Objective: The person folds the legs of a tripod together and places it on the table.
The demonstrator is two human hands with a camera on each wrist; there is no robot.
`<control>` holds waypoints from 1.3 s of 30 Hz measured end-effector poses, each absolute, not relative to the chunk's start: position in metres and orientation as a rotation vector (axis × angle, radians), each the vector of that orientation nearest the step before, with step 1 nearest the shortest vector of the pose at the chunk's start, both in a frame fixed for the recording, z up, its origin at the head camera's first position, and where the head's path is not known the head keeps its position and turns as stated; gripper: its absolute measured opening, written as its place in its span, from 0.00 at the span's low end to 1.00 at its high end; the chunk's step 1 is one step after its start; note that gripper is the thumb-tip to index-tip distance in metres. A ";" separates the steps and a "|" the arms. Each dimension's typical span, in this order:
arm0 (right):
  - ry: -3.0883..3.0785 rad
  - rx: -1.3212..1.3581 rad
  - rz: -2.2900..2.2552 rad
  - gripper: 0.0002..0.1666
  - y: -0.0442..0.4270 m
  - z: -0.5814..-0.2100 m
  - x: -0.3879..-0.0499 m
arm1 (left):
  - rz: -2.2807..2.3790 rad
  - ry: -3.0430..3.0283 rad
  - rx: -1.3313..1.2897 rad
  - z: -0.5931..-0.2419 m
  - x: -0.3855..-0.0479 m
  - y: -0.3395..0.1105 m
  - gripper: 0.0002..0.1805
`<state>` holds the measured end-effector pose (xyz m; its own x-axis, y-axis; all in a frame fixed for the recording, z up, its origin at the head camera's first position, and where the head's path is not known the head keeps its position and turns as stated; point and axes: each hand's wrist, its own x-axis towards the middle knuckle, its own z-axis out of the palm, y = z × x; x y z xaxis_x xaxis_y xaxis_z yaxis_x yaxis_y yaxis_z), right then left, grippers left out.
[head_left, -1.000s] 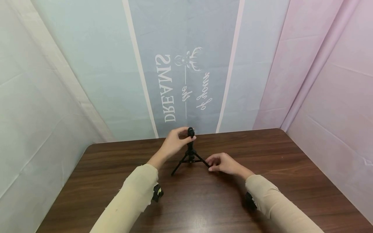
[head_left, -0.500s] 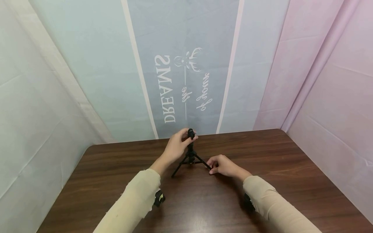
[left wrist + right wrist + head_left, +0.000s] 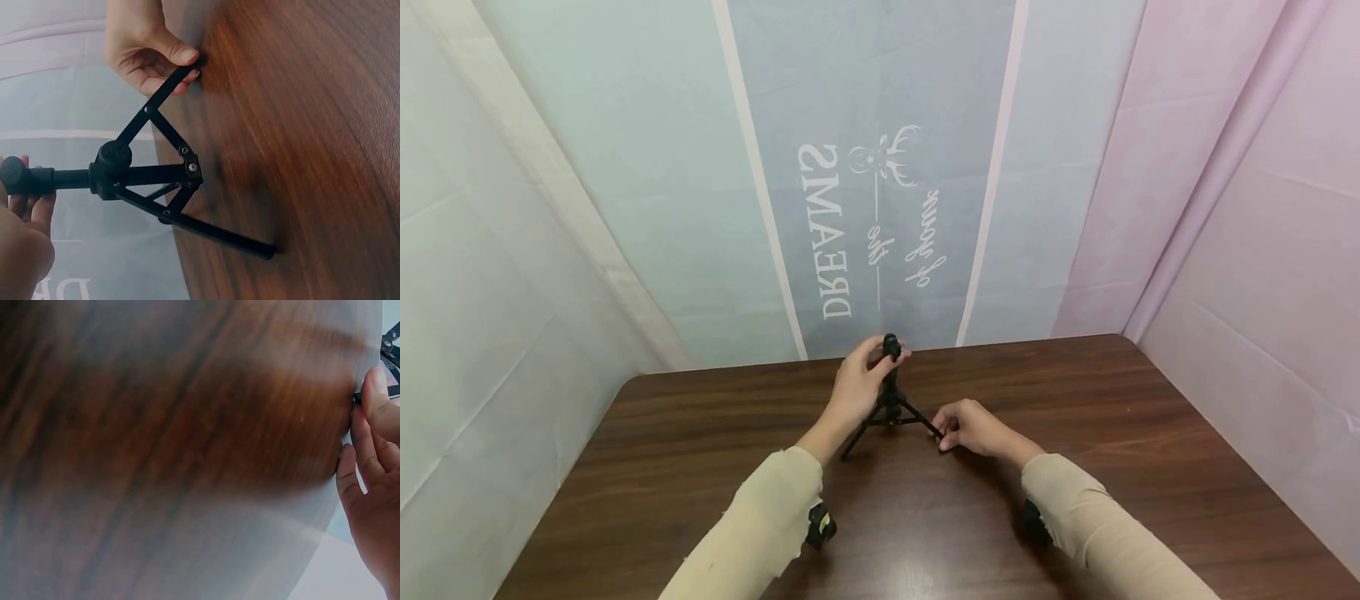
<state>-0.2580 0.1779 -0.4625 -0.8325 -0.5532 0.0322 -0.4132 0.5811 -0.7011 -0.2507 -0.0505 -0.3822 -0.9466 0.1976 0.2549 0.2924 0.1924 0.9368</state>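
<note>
Pinches the low end of one leg (image 3: 167, 86) of a black mini tripod (image 3: 891, 399) between thumb and fingers of the right hand (image 3: 976, 427), and grips the top end of the same tripod with the left hand (image 3: 857, 382), fingers partly hidden behind. Stands upright, or nearly so, between both hands, with legs spread. Hard to tell full contact of every foot with the wood. Looks light, probably plastic with thin metal parts, and stiff along the column (image 3: 72, 179) and tubes; likely free to swing only at the riveted braces (image 3: 169, 132). Probably rather smooth under the fingers, so best steadied at the column or the thick collar near the knob (image 3: 115, 156), and moved by a leg near its foot for leverage. Calls for gentle force at the small hinges, probably the weakest points. Beyond the grip, left of the tripod, another leg (image 3: 219, 236) splayed outward, untouched; a third not clearly made out. Below the tripod, a dark wood-grain table (image 3: 587, 500); behind the tripod, a pale striped backdrop (image 3: 880, 67) with mirrored lettering (image 3: 823, 229).
</note>
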 end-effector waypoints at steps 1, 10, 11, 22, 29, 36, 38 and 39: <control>2.623 -0.810 -1.089 0.08 0.178 -0.463 -0.258 | -1.904 -2.351 -0.489 -0.383 -0.250 -0.050 0.13; 2.616 -0.795 -1.118 0.08 0.175 -0.463 -0.256 | -2.009 -2.267 -0.505 -0.386 -0.252 -0.050 0.13; 2.621 -0.793 -1.118 0.08 0.174 -0.463 -0.257 | -2.014 -2.264 -0.505 -0.386 -0.252 -0.051 0.13; 2.583 -0.765 -1.264 0.07 0.146 -0.467 -0.257 | -2.074 -2.252 -0.567 -0.379 -0.248 -0.043 0.13; 2.620 -0.773 -1.215 0.07 0.148 -0.461 -0.263 | -2.102 -2.199 -0.585 -0.381 -0.250 -0.045 0.13; 2.698 -0.780 -1.127 0.10 0.143 -0.460 -0.267 | -2.098 -2.195 -0.558 -0.384 -0.248 -0.048 0.14; 2.715 -0.766 -1.115 0.10 0.141 -0.460 -0.267 | -2.094 -2.200 -0.552 -0.384 -0.247 -0.049 0.14; 2.723 -0.758 -1.110 0.11 0.139 -0.459 -0.267 | -2.097 -2.199 -0.550 -0.384 -0.247 -0.049 0.14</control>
<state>-0.2669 0.1393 -0.4592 -0.8703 -0.4846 0.0879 -0.4078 0.6091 -0.6802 -0.2469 -0.0491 -0.3844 -0.9351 0.2175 0.2799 0.2899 0.0151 0.9569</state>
